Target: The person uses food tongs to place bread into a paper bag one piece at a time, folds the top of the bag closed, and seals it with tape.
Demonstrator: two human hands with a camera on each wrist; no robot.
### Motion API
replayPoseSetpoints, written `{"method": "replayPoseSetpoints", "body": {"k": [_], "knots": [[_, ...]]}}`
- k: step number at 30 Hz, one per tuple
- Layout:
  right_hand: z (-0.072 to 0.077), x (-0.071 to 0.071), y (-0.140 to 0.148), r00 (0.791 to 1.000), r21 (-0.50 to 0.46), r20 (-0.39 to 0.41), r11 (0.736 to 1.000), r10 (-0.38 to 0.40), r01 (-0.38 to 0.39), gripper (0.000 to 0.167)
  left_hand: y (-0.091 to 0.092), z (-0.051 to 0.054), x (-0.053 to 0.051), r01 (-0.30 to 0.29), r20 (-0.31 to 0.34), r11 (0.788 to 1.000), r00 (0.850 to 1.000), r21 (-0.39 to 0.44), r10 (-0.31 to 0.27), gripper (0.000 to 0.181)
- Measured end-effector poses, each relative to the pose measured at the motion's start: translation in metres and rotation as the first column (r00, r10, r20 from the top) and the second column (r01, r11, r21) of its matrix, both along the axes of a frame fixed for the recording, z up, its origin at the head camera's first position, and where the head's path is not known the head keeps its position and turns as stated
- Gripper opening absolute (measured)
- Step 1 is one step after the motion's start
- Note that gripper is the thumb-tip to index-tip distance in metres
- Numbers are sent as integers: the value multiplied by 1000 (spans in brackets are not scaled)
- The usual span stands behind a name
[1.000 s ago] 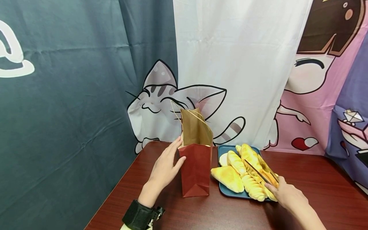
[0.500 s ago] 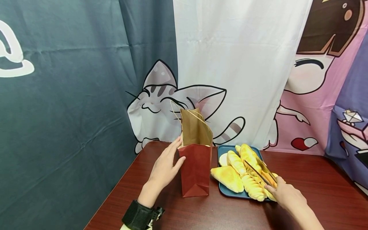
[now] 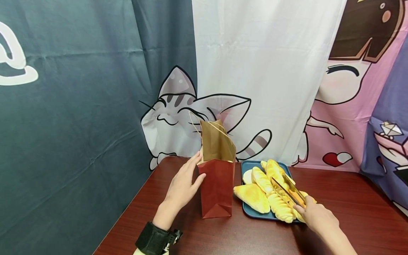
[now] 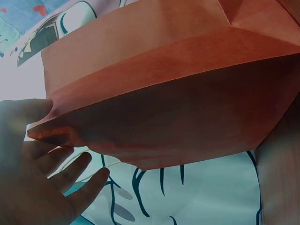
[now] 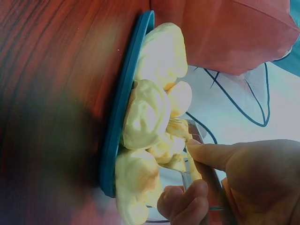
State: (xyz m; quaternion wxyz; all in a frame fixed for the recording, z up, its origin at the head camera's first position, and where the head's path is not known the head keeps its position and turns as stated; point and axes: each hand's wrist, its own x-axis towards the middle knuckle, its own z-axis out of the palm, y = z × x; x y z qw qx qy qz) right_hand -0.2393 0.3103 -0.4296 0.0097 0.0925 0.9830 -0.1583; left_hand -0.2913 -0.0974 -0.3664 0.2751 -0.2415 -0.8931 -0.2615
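The red paper bag [image 3: 216,189] stands upright with its brown mouth gaping. My left hand [image 3: 180,186] touches its left side near the rim; in the left wrist view the thumb and spread, mostly straight fingers of that hand [image 4: 61,178] lie either side of the bag's edge [image 4: 178,103]. My right hand [image 3: 318,217] grips tongs [image 3: 285,189], whose arms reach over the breads at the right of a blue tray [image 3: 259,216]. In the right wrist view, that hand [image 5: 253,178] pinches the tongs behind several piled breads [image 5: 147,112]. Whether the tips hold a bread I cannot tell.
A triangular bread [image 3: 253,198] overhangs the tray's left edge, close to the bag. Thin cord handles [image 3: 223,131] rise from the bag's mouth. The printed curtain [image 3: 271,71] hangs behind the reddish-brown table [image 3: 220,237].
The tongs' far arm has shifted left, narrowing the gap between the arms. My right hand has moved slightly left. My left hand and the bag look unmoved.
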Motion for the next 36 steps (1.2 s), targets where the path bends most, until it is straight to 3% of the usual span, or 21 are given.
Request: {"method": "replayPoseSetpoints", "body": {"k": [14,36], "knots": [[-4,4,1,995,37,-95,999,36,-32,63,-1,0,1,-6,1,1000,1000,-6,6,58],[3,6,7,991,51,-130,998,42,-36,75,-2,-1,0,-10,-2,1000,1000,-7,10,58]]}}
